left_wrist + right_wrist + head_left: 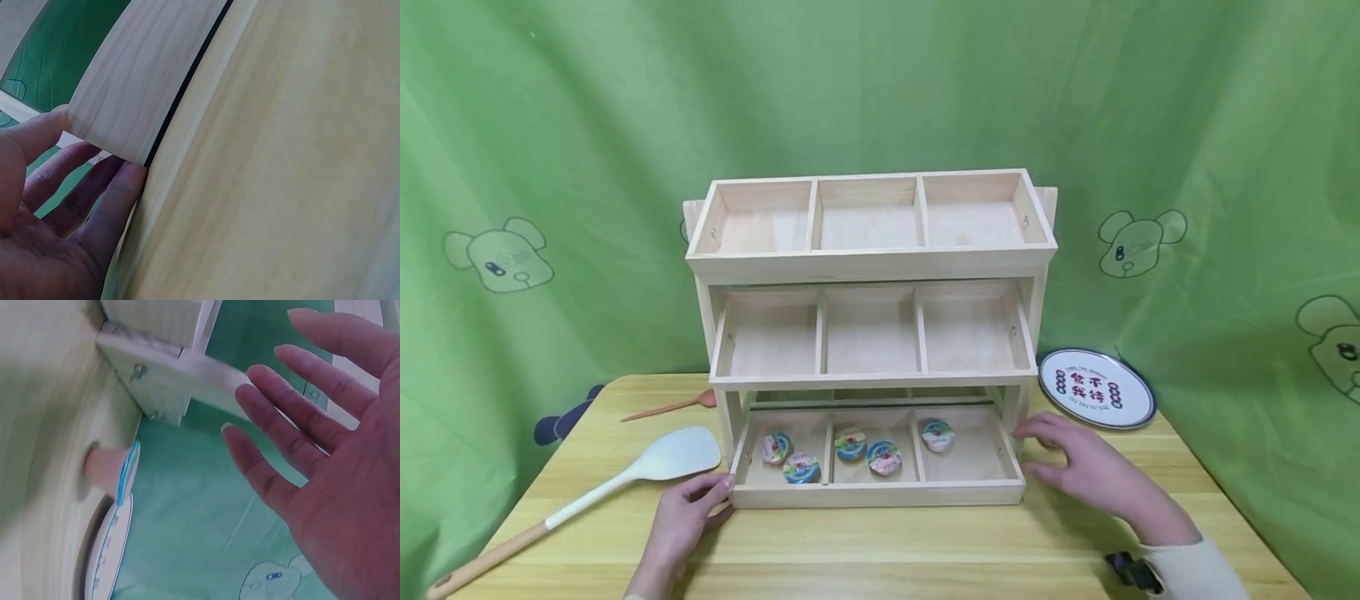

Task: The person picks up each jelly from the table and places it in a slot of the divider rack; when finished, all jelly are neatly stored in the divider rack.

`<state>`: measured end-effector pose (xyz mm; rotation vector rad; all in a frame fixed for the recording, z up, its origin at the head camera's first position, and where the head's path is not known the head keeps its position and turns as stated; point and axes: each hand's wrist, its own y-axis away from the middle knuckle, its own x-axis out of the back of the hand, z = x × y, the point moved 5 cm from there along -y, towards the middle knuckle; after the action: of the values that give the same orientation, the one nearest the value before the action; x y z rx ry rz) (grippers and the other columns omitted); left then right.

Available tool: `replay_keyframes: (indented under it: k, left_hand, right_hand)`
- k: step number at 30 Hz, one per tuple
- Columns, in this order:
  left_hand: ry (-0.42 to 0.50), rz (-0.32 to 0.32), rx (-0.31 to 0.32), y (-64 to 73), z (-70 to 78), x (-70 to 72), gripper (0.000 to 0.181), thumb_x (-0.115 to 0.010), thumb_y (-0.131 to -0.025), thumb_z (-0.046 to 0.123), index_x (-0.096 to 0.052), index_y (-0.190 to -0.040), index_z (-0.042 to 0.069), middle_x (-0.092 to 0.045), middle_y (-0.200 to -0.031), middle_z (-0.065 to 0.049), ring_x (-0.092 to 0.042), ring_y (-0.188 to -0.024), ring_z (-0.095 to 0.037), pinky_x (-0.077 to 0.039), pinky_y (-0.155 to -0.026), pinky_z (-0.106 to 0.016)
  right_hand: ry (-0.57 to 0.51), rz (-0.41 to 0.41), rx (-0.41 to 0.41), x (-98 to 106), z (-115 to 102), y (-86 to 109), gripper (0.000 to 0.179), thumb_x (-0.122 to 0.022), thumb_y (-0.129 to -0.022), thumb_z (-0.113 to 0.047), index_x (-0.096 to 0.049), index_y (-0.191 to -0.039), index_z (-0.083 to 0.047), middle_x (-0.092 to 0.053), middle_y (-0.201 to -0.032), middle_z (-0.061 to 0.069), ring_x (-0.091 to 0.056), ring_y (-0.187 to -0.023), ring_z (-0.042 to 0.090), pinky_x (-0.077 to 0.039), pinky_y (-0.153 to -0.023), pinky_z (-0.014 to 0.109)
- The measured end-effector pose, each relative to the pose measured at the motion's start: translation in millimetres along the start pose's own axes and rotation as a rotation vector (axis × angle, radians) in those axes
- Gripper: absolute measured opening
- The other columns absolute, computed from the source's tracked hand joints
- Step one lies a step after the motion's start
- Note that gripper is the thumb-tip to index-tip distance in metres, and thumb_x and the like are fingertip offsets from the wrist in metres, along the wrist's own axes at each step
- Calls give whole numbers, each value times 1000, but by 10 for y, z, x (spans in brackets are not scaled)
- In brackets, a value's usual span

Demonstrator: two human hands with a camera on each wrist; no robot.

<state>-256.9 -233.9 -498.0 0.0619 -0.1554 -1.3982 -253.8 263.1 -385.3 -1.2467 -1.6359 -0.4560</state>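
A three-tier wooden rack stands on the table, each tier split into three compartments. Several small jelly cups with printed lids lie in its lowest tray: two left, two in the middle, one right. At that tray's front left corner, my left hand holds the end of the board between thumb and fingertips. My right hand hovers by the tray's right side, fingers spread and holding nothing. Another jelly cup stands on the table in the right wrist view, hidden in the head view.
Behind the rack's right side lies an oval plate with red lettering. A white spatula with a wooden handle and a small orange-red spoon lie to the left. A green curtain hangs behind.
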Motion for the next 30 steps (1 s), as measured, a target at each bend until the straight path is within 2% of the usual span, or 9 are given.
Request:
replay_keyframes:
  k: [6,13,23,30]
  left_hand:
    - [-1,2,0,9,-16,3,33,-66,-95,9,-61,-119,-13,-59,-118,-21,-64,-101,-25,-59,-86,-33]
    - [8,1,6,13,-21,-11,34,-67,-94,10,-61,-119,-13,-59,-118,-21,-64,-101,-26,-59,-86,-33]
    - [4,3,3,10,0,-9,35,-67,-94,10,-61,-119,-13,-58,-119,-22,-63,-102,-26,-59,-87,-33]
    - [4,4,8,3,-1,3,38,-67,-94,12,-59,-121,-13,-57,-120,-22,-61,-104,-26,-59,-87,-32]
  right_hand:
    - [28,50,12,78,113,89,39,-80,-80,-9,-67,-116,-8,-64,-114,3,-60,-102,29,-53,-91,57]
    - [16,49,-47,93,303,130,39,-77,-82,-10,-65,-118,-2,-61,-122,18,-54,-113,44,-42,-98,68]
    - [27,76,-115,55,573,130,43,-76,-83,-7,-61,-123,-1,-57,-125,23,-52,-114,48,-40,-97,73]
    - [55,40,-124,-6,668,69,54,-77,-84,-15,-56,-130,4,-48,-135,29,-45,-120,52,-35,-101,72]
